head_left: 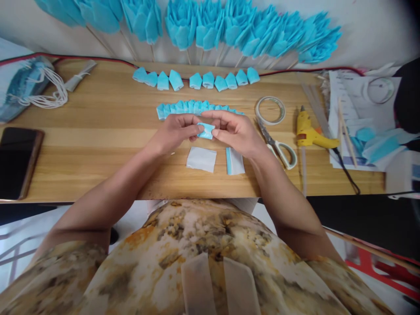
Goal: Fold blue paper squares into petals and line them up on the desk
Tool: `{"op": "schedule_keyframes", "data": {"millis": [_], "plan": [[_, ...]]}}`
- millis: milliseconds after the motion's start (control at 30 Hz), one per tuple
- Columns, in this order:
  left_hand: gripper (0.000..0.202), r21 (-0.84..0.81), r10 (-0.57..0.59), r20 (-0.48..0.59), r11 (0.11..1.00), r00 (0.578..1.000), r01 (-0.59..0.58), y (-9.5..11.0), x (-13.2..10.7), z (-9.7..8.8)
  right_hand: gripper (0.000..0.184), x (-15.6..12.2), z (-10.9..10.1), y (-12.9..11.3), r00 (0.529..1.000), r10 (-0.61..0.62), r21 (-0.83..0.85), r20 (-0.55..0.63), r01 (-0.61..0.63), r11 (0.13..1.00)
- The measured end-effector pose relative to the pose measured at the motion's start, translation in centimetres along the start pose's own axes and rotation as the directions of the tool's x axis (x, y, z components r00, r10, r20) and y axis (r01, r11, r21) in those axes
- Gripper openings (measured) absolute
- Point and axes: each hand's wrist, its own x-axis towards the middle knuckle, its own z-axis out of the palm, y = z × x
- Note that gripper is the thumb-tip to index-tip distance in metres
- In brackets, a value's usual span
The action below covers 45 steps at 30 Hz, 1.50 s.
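Between both hands, a small folded piece of blue-and-white fabric (206, 131) is held above the table. My left hand (179, 131) pinches its left end between thumb and fingers. Its right end is pinched by my right hand (234, 131). Just behind the hands stands a curved row of folded blue petals (190, 106), partly covered by my right hand. In front of the hands lie a white fabric rectangle (201, 159) and a white piece with a blue edge (235, 161).
Scissors (278, 146), a tape roll (270, 110) and a yellow glue gun (306, 131) lie to the right. More petals (208, 80) line the back, below blue fabric flowers (210, 26) on sticks. At left are a phone (19, 162) and white cords (49, 89).
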Motion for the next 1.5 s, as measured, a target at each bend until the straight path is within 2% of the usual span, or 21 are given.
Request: {"op": "schedule_keyframes", "data": {"millis": [200, 267, 400, 500, 600, 667, 733, 800, 867, 967, 1033, 1100, 1167, 1233, 1300, 1367, 1500], "plan": [[0.025, -0.266, -0.015, -0.037, 0.964, 0.999, 0.005, 0.4, 0.3, 0.5, 0.039, 0.2, 0.0, 0.1, 0.999, 0.016, 0.070, -0.051, -0.012, 0.997], [0.030, -0.305, -0.037, -0.042, 0.952, 0.998, 0.022, 0.5, 0.2, 0.6, 0.039, 0.3, 0.1, 0.0, 0.997, 0.029, 0.094, -0.077, -0.021, 0.995], [0.029, -0.148, -0.027, -0.002, 0.989, 1.000, 0.027, 0.6, 0.0, 0.7, 0.040, 0.4, 0.5, -0.2, 0.993, 0.047, 0.092, -0.109, -0.037, 0.995], [0.021, -0.016, -0.031, -0.016, 0.999, 0.999, 0.031, 0.5, -0.1, 0.6, 0.040, 0.3, 0.4, -0.4, 0.994, 0.058, 0.064, -0.094, -0.052, 0.997], [0.016, 0.010, -0.020, -0.041, 1.000, 0.999, 0.021, 0.5, 0.0, 0.5, 0.042, 0.1, -0.3, -0.9, 0.996, 0.060, 0.062, -0.059, -0.056, 0.996], [0.016, 0.028, -0.008, -0.028, 1.000, 1.000, 0.009, 0.6, 0.0, 0.4, 0.041, 0.1, -1.2, -1.5, 0.995, 0.044, 0.046, -0.095, -0.040, 0.998], [0.016, 0.080, 0.001, 0.011, 0.997, 1.000, -0.002, 0.9, -0.1, 0.3, 0.039, 0.2, -1.8, -2.4, 0.991, 0.020, -0.043, -0.133, -0.026, 0.999], [0.017, 0.148, 0.012, 0.050, 0.989, 0.999, -0.020, 1.2, -0.3, 0.3, 0.036, 0.4, -2.1, -3.5, 0.995, 0.003, -0.174, -0.095, -0.019, 0.985], [0.017, 0.205, 0.030, 0.078, 0.978, 0.996, -0.045, 1.5, -0.5, 0.3, 0.037, 0.7, -2.1, -4.2, 1.000, 0.011, -0.274, 0.010, -0.008, 0.962], [0.016, 0.245, 0.050, 0.098, 0.967, 0.994, -0.073, 1.5, -0.7, 0.4, 0.044, 1.0, -1.8, -4.6, 0.989, 0.047, -0.335, 0.140, 0.003, 0.942], [0.016, 0.215, 0.051, 0.118, 0.974, 0.992, -0.076, 1.2, -0.5, 0.5, 0.047, 1.1, -1.7, -4.4, 0.983, 0.066, -0.330, 0.173, -0.006, 0.944], [0.020, 0.063, 0.050, 0.115, 0.996, 0.992, -0.057, 0.9, -0.3, 0.6, 0.047, 1.2, -1.8, -3.9, 0.982, 0.072, -0.265, 0.173, -0.024, 0.964], [0.028, -0.168, 0.029, 0.074, 0.986, 0.997, -0.016, 0.7, -0.1, 0.6, 0.046, 1.2, -1.8, -3.5, 0.990, 0.061, -0.145, 0.125, -0.043, 0.989], [0.034, -0.327, 0.012, 0.039, 0.945, 0.999, 0.001, 0.5, -0.1, 0.7, 0.045, 1.3, -1.5, -3.2, 0.999, 0.046, -0.009, 0.003, -0.046, 0.999], [0.033, -0.358, 0.023, 0.048, 0.934, 0.999, -0.005, 0.3, -0.2, 0.9, 0.045, 1.3, -0.7, -3.0, 0.986, 0.050, 0.099, -0.161, -0.034, 0.995], [0.030, -0.338, 0.046, 0.067, 0.941, 0.997, -0.021, 0.1, -0.4, 1.1, 0.046, 1.4, 0.3, -2.8, 0.953, 0.074, 0.173, -0.295, -0.023, 0.985], [0.034, -0.341, 0.071, 0.056, 0.939, 0.996, -0.048, -0.4, -0.6, 1.7, 0.047, 1.4, 2.7, -2.4, 0.914, 0.146, 0.277, -0.380, -0.038, 0.960]]}}
